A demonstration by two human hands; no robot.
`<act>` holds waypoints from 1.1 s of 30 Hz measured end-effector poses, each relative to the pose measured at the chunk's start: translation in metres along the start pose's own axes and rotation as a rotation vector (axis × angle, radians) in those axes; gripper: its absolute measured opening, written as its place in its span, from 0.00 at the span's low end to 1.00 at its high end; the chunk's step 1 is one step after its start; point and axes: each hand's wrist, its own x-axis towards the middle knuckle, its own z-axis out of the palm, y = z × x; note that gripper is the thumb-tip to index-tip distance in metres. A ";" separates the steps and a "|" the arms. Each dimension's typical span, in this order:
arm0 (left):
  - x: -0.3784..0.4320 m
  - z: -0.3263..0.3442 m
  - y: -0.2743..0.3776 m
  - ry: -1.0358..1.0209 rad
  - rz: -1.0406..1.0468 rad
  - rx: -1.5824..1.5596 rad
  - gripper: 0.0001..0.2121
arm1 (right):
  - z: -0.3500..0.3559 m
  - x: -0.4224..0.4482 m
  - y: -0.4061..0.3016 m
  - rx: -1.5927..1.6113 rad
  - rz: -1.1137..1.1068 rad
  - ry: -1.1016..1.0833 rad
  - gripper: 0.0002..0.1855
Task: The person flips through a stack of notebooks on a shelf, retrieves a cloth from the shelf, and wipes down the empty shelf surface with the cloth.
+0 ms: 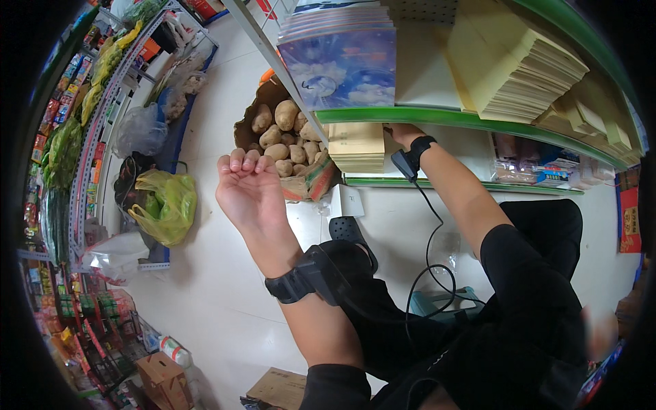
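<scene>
My left hand (250,187) is raised palm up over the floor, left of the shelf unit, with fingers loosely curled and nothing in it. My right hand (406,134) reaches in beneath the green-edged upper shelf (389,114), at the right side of a stack of tan paper booklets or envelopes (357,147) on the lower shelf. That shelf edge partly hides its fingers, so whether they grip the stack cannot be told. Each wrist wears a black strap with a small box; a black cable (435,218) hangs from the right one.
Blue-covered booklets (341,69) and tan paper stacks (533,72) fill parts of the upper shelf. Potatoes (284,133) stand in an open sack beyond my left hand. A white box (347,201) lies by my shoe. Vegetable racks with a yellow-green bag (166,205) line the left side.
</scene>
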 end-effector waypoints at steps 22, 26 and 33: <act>0.001 0.007 -0.013 0.009 -0.022 -0.003 0.07 | -0.022 -0.007 -0.037 -0.544 0.013 0.092 0.21; 0.001 0.011 -0.017 0.022 -0.022 0.013 0.07 | -0.023 -0.009 -0.042 -0.558 0.006 0.086 0.21; 0.005 0.012 -0.025 0.013 -0.045 0.011 0.07 | -0.028 -0.012 -0.043 -0.587 0.000 0.081 0.20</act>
